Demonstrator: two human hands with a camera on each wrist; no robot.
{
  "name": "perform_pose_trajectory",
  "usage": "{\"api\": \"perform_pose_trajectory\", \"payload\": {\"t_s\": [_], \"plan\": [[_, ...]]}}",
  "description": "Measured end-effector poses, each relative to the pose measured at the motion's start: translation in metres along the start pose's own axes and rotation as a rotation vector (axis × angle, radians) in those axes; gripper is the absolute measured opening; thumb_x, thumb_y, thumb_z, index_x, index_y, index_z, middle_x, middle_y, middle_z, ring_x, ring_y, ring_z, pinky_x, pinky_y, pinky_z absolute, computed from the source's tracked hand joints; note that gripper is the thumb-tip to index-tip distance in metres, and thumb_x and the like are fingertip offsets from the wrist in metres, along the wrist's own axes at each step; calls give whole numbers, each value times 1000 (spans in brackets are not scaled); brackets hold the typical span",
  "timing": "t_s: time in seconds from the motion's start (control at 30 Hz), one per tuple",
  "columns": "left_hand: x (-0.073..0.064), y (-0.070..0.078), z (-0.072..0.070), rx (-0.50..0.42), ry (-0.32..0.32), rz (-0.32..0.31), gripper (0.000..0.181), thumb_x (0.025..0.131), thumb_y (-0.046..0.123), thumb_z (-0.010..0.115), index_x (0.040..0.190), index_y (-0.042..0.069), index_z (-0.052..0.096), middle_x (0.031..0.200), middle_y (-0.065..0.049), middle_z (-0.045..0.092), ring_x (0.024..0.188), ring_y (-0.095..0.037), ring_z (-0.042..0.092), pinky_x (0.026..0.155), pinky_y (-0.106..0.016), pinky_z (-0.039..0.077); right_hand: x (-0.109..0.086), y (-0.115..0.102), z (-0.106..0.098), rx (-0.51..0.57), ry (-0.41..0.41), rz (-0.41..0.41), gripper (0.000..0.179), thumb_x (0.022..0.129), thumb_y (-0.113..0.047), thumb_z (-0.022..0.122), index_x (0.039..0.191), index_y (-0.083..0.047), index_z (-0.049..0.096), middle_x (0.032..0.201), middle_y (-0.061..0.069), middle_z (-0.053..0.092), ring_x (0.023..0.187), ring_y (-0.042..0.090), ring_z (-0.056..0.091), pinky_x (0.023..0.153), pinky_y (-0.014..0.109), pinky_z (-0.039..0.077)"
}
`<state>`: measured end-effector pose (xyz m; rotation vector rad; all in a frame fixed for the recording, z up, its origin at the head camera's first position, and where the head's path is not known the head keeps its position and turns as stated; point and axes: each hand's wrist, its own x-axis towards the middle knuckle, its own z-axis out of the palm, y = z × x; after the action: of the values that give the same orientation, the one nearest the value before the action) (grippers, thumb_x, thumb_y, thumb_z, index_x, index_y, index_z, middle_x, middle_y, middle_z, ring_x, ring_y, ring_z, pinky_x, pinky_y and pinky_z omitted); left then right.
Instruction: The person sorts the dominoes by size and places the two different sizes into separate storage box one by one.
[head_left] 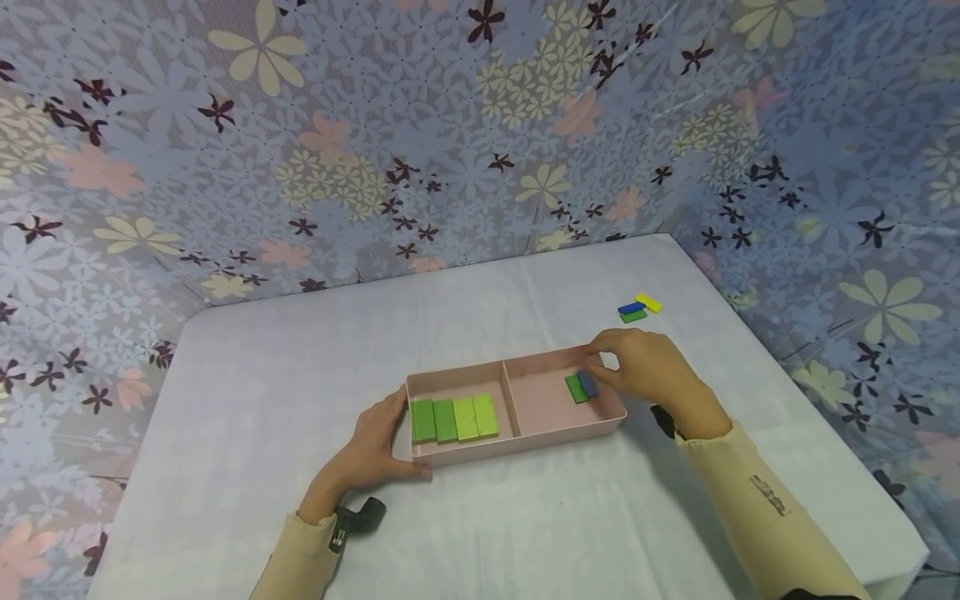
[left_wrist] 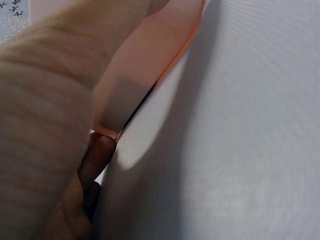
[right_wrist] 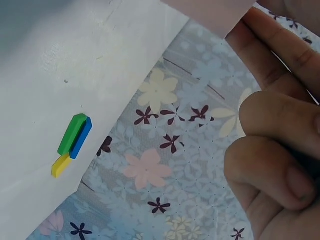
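Observation:
A long pink box [head_left: 455, 457] with a divider sits on the table. My left hand [head_left: 375, 446] holds its left end, thumb along the front wall and fingers round the end; the left wrist view shows a fingertip at the box's lower corner. My right hand [head_left: 648, 367] reaches over the right end and pinches a dark blue block [head_left: 588, 384] inside the right compartment. That block stands right beside a green block [head_left: 575, 389]. In the right wrist view two fingers [right_wrist: 265, 65] lie along the box's corner, and the pinch is hidden.
Several green and yellow-green blocks [head_left: 467, 419] stand in a row in the left compartment. Beyond the right hand, a blue block [head_left: 632, 308], a yellow block [head_left: 649, 302] and another green block [head_left: 633, 317] lie together on the white-covered table [head_left: 300, 358]. Flowered cloth hangs behind.

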<state>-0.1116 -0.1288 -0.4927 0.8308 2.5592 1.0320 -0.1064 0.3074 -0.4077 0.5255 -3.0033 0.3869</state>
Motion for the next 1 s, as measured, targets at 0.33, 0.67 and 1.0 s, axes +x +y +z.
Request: {"api": "perform_pose_trajectory", "payload": {"t_s": [0.33,0.67,1.0], "plan": [[1,0,1,-7,3,0,135,64,57,90,164,18,8,166,-10,24,150,-37,25,121,-62,16,0,11,-3,-13,98,-20,22,90,-31,77,107,-18,79,111,2,75,83,23,72,55,36,55],[0,-2,2,-7,10,3,135,64,57,90,164,16,8,166,-12,25,150,-37,25,120,-62,16,3,23,-3,11,152,79,23,90,-24,75,109,-11,78,109,11,75,57,16,60,41,29,40],[-1,-3,2,-1,13,10,137,63,57,90,164,15,7,166,-12,26,150,-36,25,120,-61,16,7,41,9,44,169,250,24,93,-25,71,110,-10,77,55,2,63,38,11,24,35,27,23]]}}
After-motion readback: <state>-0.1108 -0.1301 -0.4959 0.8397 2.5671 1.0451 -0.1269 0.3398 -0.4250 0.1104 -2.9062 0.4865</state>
